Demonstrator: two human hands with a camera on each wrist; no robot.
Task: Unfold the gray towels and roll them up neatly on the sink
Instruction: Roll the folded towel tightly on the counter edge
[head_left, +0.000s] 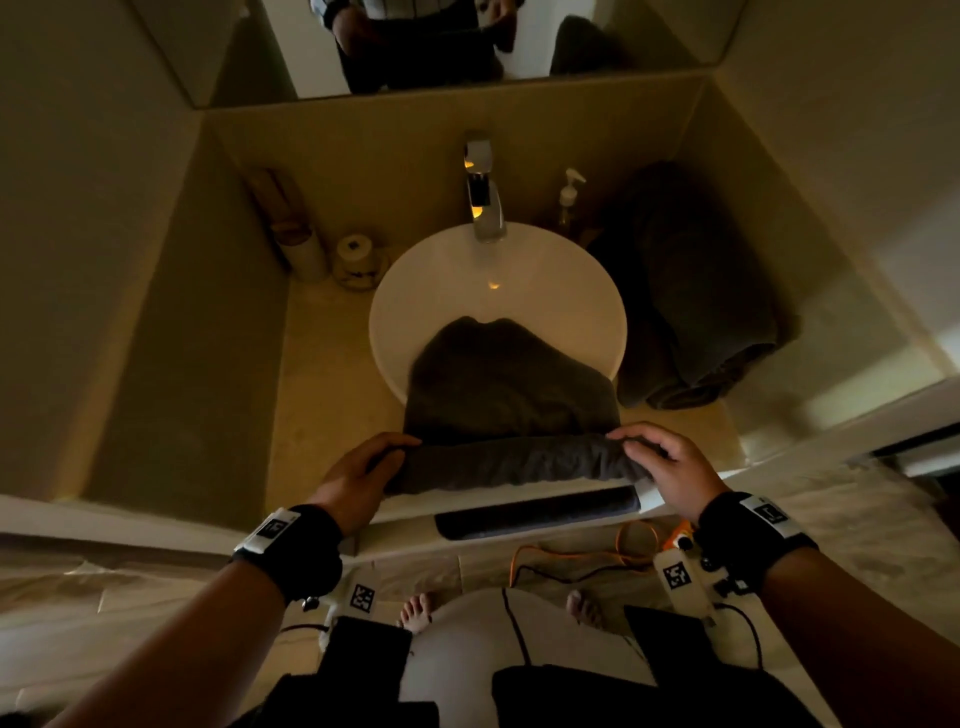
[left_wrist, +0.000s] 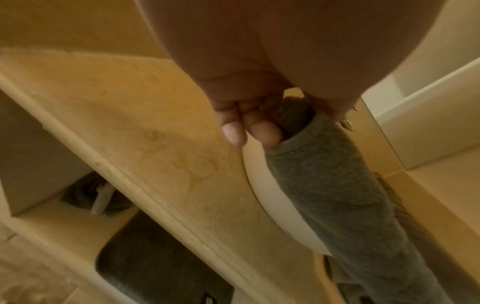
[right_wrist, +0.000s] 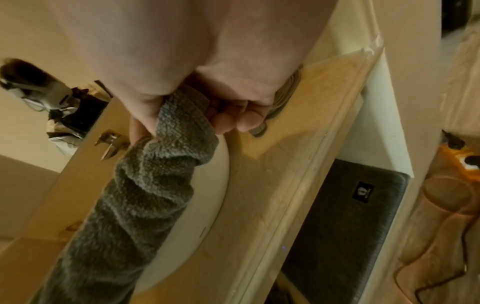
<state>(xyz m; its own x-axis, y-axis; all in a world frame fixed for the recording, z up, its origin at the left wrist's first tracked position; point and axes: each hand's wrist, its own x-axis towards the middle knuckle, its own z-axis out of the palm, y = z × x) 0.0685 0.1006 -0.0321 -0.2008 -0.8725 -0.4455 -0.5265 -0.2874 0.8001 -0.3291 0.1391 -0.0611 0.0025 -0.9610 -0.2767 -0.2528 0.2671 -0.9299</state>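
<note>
A gray towel (head_left: 511, 395) lies over the front rim of the round white sink (head_left: 431, 270), its far end down in the basin. Its near end is rolled into a tube (head_left: 514, 462) along the counter's front edge. My left hand (head_left: 387, 457) grips the left end of the roll, and in the left wrist view its fingers (left_wrist: 259, 129) curl round the towel (left_wrist: 324, 185). My right hand (head_left: 641, 449) grips the right end. The right wrist view shows bunched towel (right_wrist: 176, 131) between thumb and curled fingers (right_wrist: 233, 121).
Other gray towels (head_left: 696, 312) lie rolled on the counter right of the sink. Behind the basin stand a chrome faucet (head_left: 483, 197), a soap dispenser (head_left: 570, 195) and a toilet paper roll (head_left: 356, 254). A dark mat (head_left: 535, 512) sits under the counter edge.
</note>
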